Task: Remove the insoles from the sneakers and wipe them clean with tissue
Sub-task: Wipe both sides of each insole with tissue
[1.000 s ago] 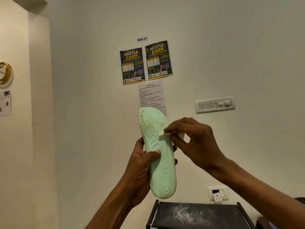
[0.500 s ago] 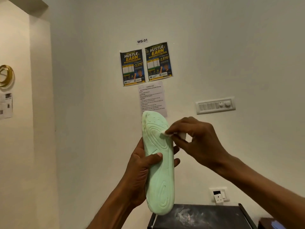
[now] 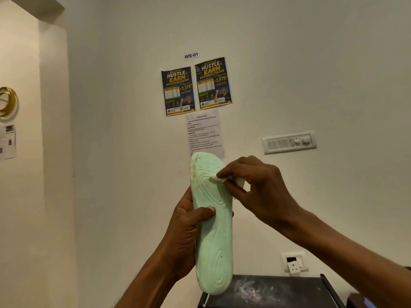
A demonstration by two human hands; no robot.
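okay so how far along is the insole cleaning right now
Done: one pale green insole is out of its shoe, held upright in the left hand. In hand: the right hand pinches a small wad of tissue against the ridged upper part. Left: the lower part probably needs wiping; no sneakers or second insole are in view, so those can't be judged.

"WS-01" on a wall label (image 3: 191,55); "HUSTLE & EARN", "3,375!" and "3,975!" on two posters (image 3: 196,87).

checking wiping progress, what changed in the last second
The insole sits lower in view, its heel now over the dark shelf. The right hand with the tissue shifted slightly left on the forefoot. The left hand grips as before.
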